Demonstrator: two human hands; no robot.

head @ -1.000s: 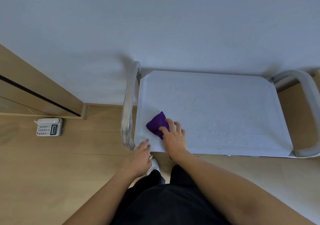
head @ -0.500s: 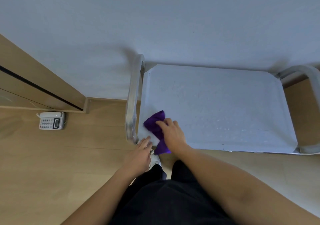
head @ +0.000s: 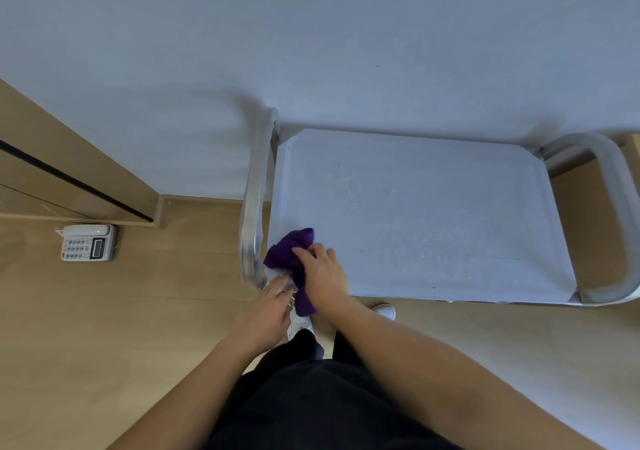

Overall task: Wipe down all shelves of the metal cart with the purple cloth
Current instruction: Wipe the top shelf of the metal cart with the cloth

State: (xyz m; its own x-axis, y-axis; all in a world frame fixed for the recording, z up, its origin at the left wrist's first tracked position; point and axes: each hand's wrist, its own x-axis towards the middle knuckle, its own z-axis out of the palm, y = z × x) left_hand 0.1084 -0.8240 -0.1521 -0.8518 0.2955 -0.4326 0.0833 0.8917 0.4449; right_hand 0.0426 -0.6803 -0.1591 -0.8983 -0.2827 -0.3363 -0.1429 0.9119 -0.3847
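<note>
The metal cart's top shelf point(head: 433, 214) is a bare steel sheet seen from above, with tubular handles at its left point(head: 254, 200) and right point(head: 620, 207) ends. The purple cloth point(head: 289, 252) lies bunched on the shelf's near left corner, and part of it hangs over the front edge. My right hand point(head: 323, 276) rests on the cloth and grips it. My left hand point(head: 268, 311) sits at the cart's front left corner, fingertips touching the corner by the cloth. The lower shelves are hidden under the top one.
A white desk phone point(head: 88, 242) lies on the wooden floor to the left, beside a wooden door frame point(head: 104, 186). The cart stands against a pale wall point(head: 311, 51). My white shoes point(head: 382, 311) and dark trousers are just below the cart's front edge.
My right hand has dragged the cloth from the shelf's near left area toward the front left corner, so it now hangs over the edge. My left hand has edged up to the corner.
</note>
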